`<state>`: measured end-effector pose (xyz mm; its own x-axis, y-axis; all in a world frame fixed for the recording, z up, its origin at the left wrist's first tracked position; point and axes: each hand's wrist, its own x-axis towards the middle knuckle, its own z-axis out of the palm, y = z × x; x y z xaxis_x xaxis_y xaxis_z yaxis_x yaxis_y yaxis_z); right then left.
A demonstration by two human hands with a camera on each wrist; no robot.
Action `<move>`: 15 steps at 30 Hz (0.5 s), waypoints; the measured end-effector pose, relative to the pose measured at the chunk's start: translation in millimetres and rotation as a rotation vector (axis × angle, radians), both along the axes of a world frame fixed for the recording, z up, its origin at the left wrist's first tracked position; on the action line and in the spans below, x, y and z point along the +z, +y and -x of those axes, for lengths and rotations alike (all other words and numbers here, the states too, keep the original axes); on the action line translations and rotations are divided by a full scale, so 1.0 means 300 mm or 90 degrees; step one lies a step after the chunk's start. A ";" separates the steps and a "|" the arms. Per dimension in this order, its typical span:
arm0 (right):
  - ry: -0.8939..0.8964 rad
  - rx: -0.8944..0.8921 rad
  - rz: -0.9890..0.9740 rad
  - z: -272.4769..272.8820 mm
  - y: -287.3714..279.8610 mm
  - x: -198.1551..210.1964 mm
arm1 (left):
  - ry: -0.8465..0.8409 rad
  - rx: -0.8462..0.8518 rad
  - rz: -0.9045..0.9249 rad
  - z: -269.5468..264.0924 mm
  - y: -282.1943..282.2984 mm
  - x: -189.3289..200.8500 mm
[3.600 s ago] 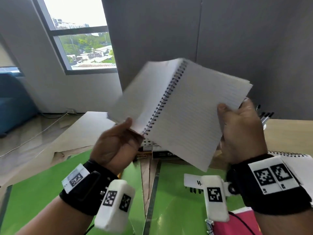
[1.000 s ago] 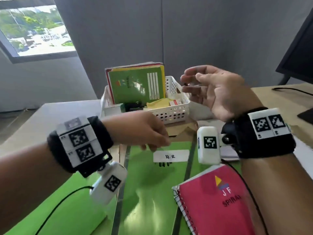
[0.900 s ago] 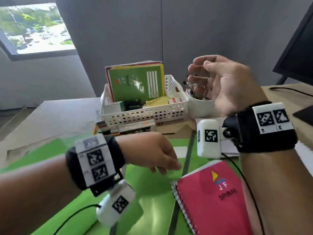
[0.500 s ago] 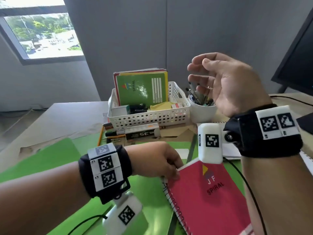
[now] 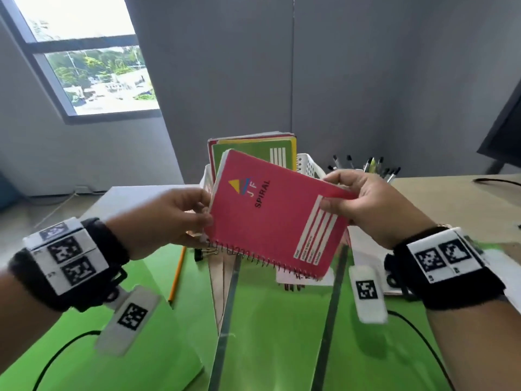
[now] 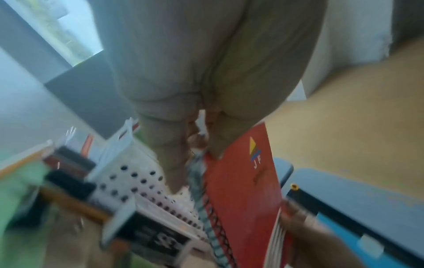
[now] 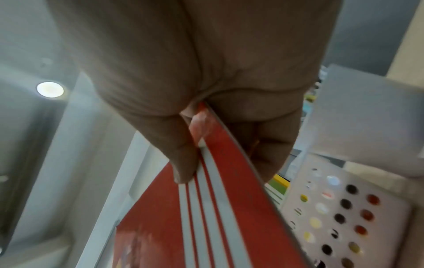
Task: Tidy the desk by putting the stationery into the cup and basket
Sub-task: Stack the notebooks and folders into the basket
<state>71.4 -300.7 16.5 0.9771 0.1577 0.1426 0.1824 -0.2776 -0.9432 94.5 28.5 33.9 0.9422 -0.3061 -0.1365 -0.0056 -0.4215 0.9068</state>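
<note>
Red spiral notebook (image 5: pixel 270 213): aloft over the tabletop (image 5: pixel 451 204), just before the white basket (image 5: pixel 310 166), pinched at opposite edges by left hand (image 5: pixel 163 218) and right hand (image 5: pixel 372 207), each grip clamped, apparently steadying it for upright filing.

red notebook (image 5: pixel 275 218) cover printed "JF SPIRAL", black box (image 6: pixel 158 241) by the basket marked "35"

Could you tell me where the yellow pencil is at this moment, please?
In the head view the yellow pencil lies on the green mat, left of centre, below the left hand and beside the black binder clip.
</note>
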 end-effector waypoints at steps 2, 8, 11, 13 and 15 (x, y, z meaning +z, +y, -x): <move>-0.074 -0.020 0.059 -0.013 0.040 0.039 | -0.106 0.001 -0.104 -0.020 0.003 0.029; -0.250 -0.052 0.139 -0.070 0.126 0.156 | -0.435 -0.086 -0.377 -0.060 -0.100 0.237; -0.301 -0.144 0.079 -0.089 0.148 0.173 | -0.560 -0.030 -0.591 -0.140 -0.166 0.290; -0.258 -0.225 -0.054 -0.111 0.155 0.136 | -0.572 -0.009 -0.594 -0.229 -0.181 0.324; -0.163 -0.311 -0.063 -0.136 0.161 0.072 | -0.560 0.002 -0.573 -0.328 -0.180 0.362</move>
